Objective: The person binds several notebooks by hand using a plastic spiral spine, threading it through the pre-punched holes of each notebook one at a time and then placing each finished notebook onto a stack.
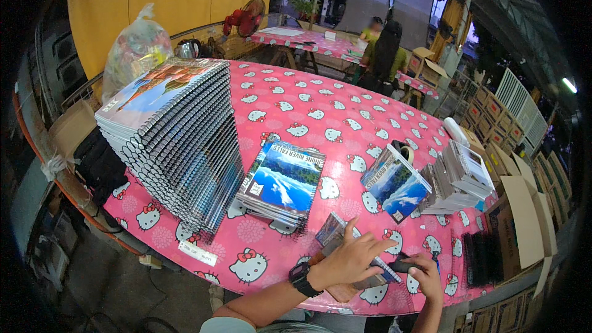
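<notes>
Notebook (pixel 364 268), small and spiral-bound, lies near the front edge of the bench (pixel 345 117), which is covered in a pink cat-print cloth. Left hand (pixel 348 260) rests flat on it, fingers spread, pressing down rather than gripping; a dark watch sits on that wrist. Right hand (pixel 425 274) is curled shut around a dark marker-like tool (pixel 404 266), its tip beside the notebook's right edge. Whether the tip touches the cover cannot be told.

Around: a small blue booklet (pixel 330 228) just above the left hand; a short pile of landscape-cover notebooks (pixel 283 182) mid-bench; a tall leaning stack (pixel 179 129) to the left; another notebook (pixel 394 182) propped against bundled stock (pixel 459 176) to the right. A cardboard box (pixel 521 222) stands at the right end.

Judgement on technique: keep the left palm weighted evenly so the cover does not slide on the slick cloth, hold the tool low and steady, and work clear of the spiral binding. The piece lies close to the bench edge; shifting it slightly inward would reduce the risk of it tipping off.
</notes>
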`<act>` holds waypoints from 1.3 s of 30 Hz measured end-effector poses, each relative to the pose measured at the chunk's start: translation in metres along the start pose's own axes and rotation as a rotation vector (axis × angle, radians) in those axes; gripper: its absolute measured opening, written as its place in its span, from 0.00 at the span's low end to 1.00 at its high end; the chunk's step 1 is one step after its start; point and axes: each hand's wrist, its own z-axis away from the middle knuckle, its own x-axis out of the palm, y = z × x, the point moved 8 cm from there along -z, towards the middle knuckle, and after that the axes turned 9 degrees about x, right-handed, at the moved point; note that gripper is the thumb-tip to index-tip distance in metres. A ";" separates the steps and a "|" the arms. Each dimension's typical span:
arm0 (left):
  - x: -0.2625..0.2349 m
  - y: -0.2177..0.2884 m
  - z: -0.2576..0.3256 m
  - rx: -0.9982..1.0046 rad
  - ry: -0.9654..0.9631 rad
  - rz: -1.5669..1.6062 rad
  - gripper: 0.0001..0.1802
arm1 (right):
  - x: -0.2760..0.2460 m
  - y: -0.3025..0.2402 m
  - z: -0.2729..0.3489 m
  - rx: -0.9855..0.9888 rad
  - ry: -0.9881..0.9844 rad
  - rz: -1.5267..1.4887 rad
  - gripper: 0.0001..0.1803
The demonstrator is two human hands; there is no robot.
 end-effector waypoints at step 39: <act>-0.035 -0.123 0.061 -0.616 0.489 0.995 0.22 | 0.038 -0.016 -0.065 -0.074 -0.159 -0.174 0.29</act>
